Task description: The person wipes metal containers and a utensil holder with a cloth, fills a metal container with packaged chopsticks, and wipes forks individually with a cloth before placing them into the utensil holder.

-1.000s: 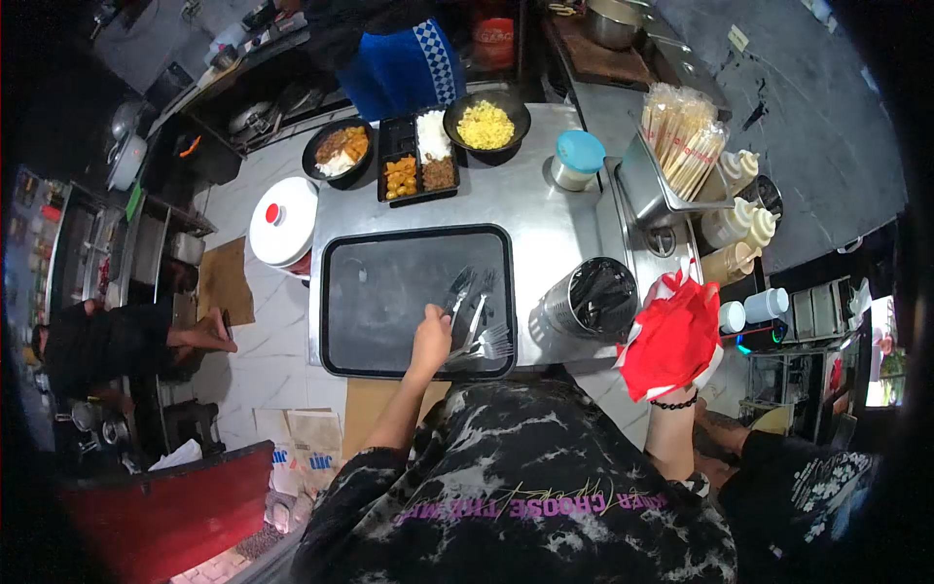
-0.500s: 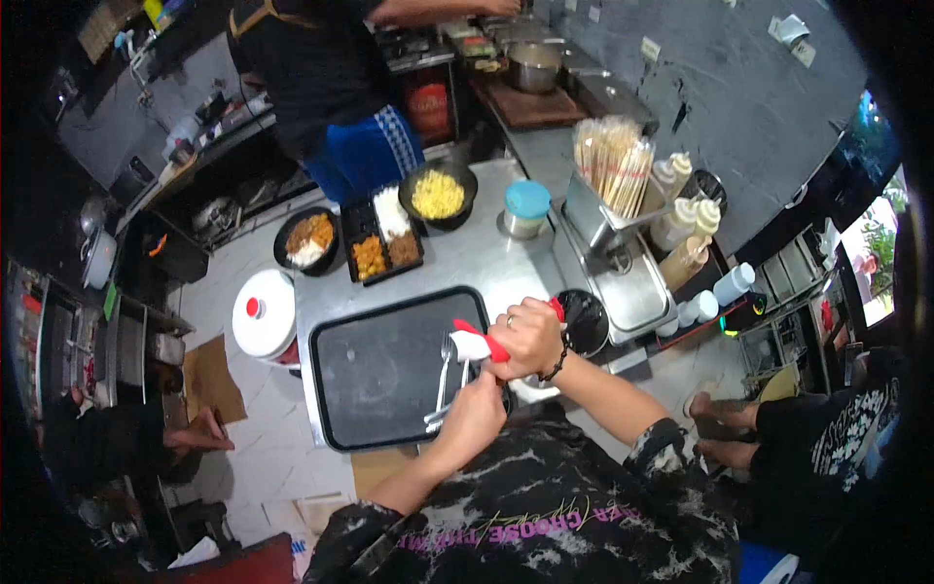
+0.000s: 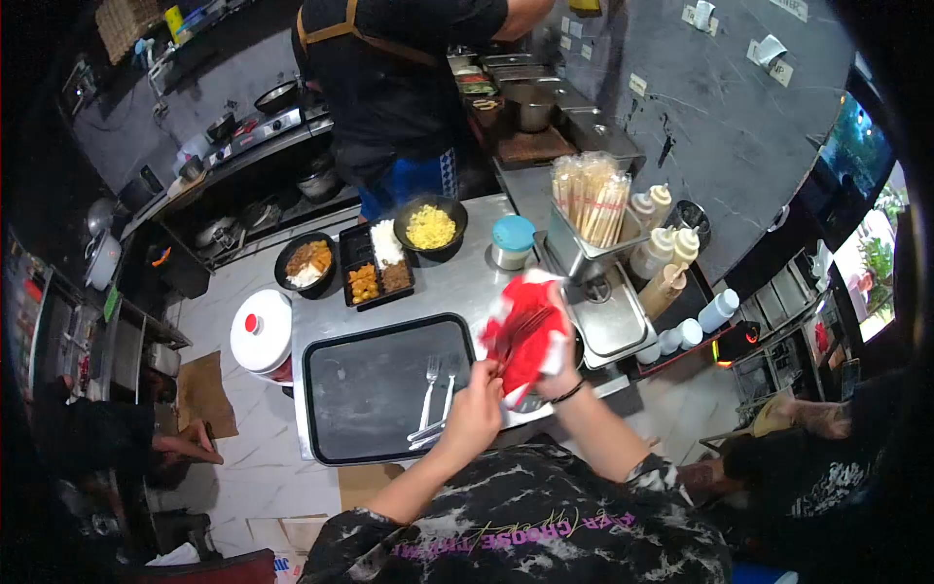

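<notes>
My right hand (image 3: 567, 341) is wrapped in and around a red and white cloth (image 3: 525, 365), which is spread open and partly blurred. Against the cloth lie dark streaks that look like the tines of a fork (image 3: 520, 336), smeared by motion. Closed on its handle end is my left hand (image 3: 474, 414), just below the cloth. To the left, a black tray (image 3: 365, 389) lies on the steel table, with a fork (image 3: 428, 389) and another utensil (image 3: 449, 387) at its right side. More handles cross near the tray's front edge, partly behind my left wrist.
Behind the tray stand a rice bowl (image 3: 306, 265), a compartment box (image 3: 365, 282) of food and a bowl of yellow food (image 3: 431, 229). A blue-lidded jar (image 3: 513, 243), chopsticks (image 3: 589, 200) and sauce bottles (image 3: 652, 253) are rightward. A co-worker (image 3: 389, 107) stands across the table.
The cloth, bunched tightly around the utensil before, is now spread open with the tines against it. My right hand has moved right. The co-worker has shifted right in view.
</notes>
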The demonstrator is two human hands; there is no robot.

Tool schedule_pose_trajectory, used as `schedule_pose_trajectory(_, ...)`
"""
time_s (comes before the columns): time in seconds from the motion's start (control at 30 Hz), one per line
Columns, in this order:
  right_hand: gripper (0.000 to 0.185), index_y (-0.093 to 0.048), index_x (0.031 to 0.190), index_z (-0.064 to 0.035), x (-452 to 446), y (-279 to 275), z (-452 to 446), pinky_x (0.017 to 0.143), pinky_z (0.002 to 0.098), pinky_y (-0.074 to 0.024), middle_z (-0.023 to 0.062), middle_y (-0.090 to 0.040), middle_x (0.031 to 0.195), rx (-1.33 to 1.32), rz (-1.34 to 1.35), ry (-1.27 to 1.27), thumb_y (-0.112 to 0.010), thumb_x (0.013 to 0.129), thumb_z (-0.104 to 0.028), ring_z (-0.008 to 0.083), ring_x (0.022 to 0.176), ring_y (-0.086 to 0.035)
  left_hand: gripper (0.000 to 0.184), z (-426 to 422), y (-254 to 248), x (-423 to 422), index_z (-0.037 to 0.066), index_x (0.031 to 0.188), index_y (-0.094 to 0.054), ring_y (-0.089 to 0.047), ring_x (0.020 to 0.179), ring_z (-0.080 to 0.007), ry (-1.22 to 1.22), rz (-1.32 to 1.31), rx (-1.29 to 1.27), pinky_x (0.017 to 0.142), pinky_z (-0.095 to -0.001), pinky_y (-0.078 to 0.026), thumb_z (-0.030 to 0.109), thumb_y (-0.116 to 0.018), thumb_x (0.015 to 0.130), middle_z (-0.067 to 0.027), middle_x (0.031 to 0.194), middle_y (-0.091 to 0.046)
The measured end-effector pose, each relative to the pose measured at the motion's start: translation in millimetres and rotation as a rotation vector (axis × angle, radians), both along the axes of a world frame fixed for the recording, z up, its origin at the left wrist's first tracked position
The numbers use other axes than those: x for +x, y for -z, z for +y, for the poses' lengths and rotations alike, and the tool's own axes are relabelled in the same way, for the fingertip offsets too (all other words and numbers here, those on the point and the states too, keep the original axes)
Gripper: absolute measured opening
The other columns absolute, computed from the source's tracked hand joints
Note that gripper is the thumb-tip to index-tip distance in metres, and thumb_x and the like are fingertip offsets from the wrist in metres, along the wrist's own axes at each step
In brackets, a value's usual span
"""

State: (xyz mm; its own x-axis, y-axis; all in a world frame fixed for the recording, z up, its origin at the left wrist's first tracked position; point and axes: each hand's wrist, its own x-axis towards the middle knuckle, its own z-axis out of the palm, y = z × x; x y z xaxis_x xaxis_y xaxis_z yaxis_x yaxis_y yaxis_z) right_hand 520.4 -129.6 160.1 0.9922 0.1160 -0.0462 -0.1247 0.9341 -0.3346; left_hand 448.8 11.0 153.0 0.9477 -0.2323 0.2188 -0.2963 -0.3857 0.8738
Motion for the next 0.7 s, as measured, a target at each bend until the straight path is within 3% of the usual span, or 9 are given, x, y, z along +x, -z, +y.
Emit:
schedule_pose_trajectory(0.1, 0.043, -0.054, 0.095, -0.0126, 3.8, 42.2, -23.2, 0.062, 0.0359, -0.0514, 0.0039, -0.059, 0.08, -0.08, 0.125, 0.056, -0.055, 0.085, -0.055, 0.0177, 0.076, -0.061, 0.033, -19.6, 13.9, -6.7, 0.0, 0.109, -0.041, -0.059, 0.076, -0.0443, 0.013, -0.064, 0.306, 0.064, -0.0535, -0.047, -0.005, -0.046, 0.076, -0.0255, 0.078, -0.06)
schedule_pose_trajectory(0.17, 0.041, -0.053, 0.093, -0.0135, 14.7, 17.4, -37.1, 0.062, 0.0303, -0.0466, 0.0012, -0.056, 0.082, -0.199, 0.206, 0.505, -0.051, 0.088, -0.055, 0.014, 0.072, -0.056, 0.033, -25.7, 9.4, -5.4, 0.001, 0.106, -0.042, -0.059, 0.075, -0.0443, 0.072, -0.151, 0.301, 0.064, -0.0511, -0.049, -0.006, -0.047, 0.074, -0.0258, 0.08, -0.059)
schedule_pose_trajectory(0.23, 0.042, -0.053, 0.091, -0.0139, 25.6, 1.7, -74.1, 0.062, 0.0283, -0.0441, -0.0001, -0.055, 0.083, -0.314, 0.222, 0.873, -0.05, 0.089, -0.055, 0.012, 0.07, -0.054, 0.025, -23.5, -1.2, -5.5, 0.003, 0.104, -0.044, -0.06, 0.075, -0.0429, 0.071, -0.072, 0.381, 0.062, -0.0509, -0.048, -0.002, -0.045, 0.079, -0.0244, 0.082, -0.059)
schedule_pose_trajectory(0.3, 0.039, -0.054, 0.092, -0.0142, 26.7, 3.1, -158.2, 0.054, 0.0275, -0.0448, 0.0005, -0.055, 0.078, -0.419, 0.198, 1.0, -0.051, 0.089, -0.053, 0.0119, 0.062, -0.053, 0.016, -9.3, -4.7, 4.5, 0.003, 0.101, -0.047, -0.061, 0.074, -0.0415, 0.043, 0.043, 0.537, 0.061, -0.0505, -0.048, 0.004, -0.045, 0.085, -0.023, 0.083, -0.06)
schedule_pose_trajectory(0.37, 0.039, -0.054, 0.091, -0.0148, 5.0, -23.7, -198.7, 0.039, 0.0322, -0.0439, 0.0006, -0.053, 0.069, -0.389, 0.163, 0.979, -0.049, 0.088, -0.053, 0.0145, 0.045, -0.05, 0.012, 3.1, -8.9, 22.5, 0.003, 0.099, -0.05, -0.061, 0.072, -0.0409, 0.061, -0.073, 0.605, 0.061, -0.0493, -0.049, 0.01, -0.047, 0.089, -0.022, 0.082, -0.06)
schedule_pose_trajectory(0.43, 0.039, -0.054, 0.09, -0.0153, -27.1, -45.5, -203.8, 0.039, 0.0326, -0.0441, 0.0003, -0.052, 0.065, -0.457, 0.17, 0.893, -0.047, 0.088, -0.054, 0.0142, 0.042, -0.048, 0.01, -4.6, -27.6, 36.7, 0.002, 0.091, -0.054, -0.062, 0.069, -0.0403, 0.096, -0.196, 0.71, 0.062, -0.0478, -0.05, 0.01, -0.051, 0.086, -0.0203, 0.081, -0.061)
schedule_pose_trajectory(0.53, 0.04, -0.055, 0.095, -0.0134, -54.4, -5.3, -232.7, 0.039, 0.0317, -0.0451, 0.0019, -0.052, 0.067, -0.441, 0.168, 0.751, -0.048, 0.089, -0.052, 0.017, 0.042, -0.05, 0.009, -33.2, -27.5, 64.7, 0.002, 0.081, -0.061, -0.063, 0.068, -0.0364, 0.206, -0.285, 0.752, 0.058, -0.0439, -0.051, 0.009, -0.055, 0.08, -0.0177, 0.079, -0.062)
schedule_pose_trajectory(0.63, 0.036, -0.055, 0.103, -0.0099, -73.8, 19.0, -227.6, 0.045, 0.032, -0.0474, 0.0012, -0.057, 0.075, -0.465, 0.168, 0.76, -0.05, 0.091, -0.044, 0.0149, 0.048, -0.053, 0.011, -73.8, -9.2, 89.7, 0.004, 0.071, -0.066, -0.065, 0.064, -0.0305, 0.403, -0.389, 1.051, 0.061, -0.0422, -0.051, 0.01, -0.057, 0.076, -0.0129, 0.076, -0.065)
schedule_pose_trajectory(0.7, 0.037, -0.054, 0.106, -0.0093, -77.2, 46.9, -236.9, 0.046, 0.031, -0.0475, 0.0012, -0.058, 0.079, -0.461, 0.261, 0.829, -0.05, 0.091, -0.043, 0.0144, 0.052, -0.054, 0.013, -100.4, 4.4, 99.2, 0.008, 0.061, -0.064, -0.065, 0.075, -0.0246, 0.529, -0.305, 1.32, 0.069, -0.0397, -0.046, 0.011, -0.059, 0.072, -0.0068, 0.074, -0.065)
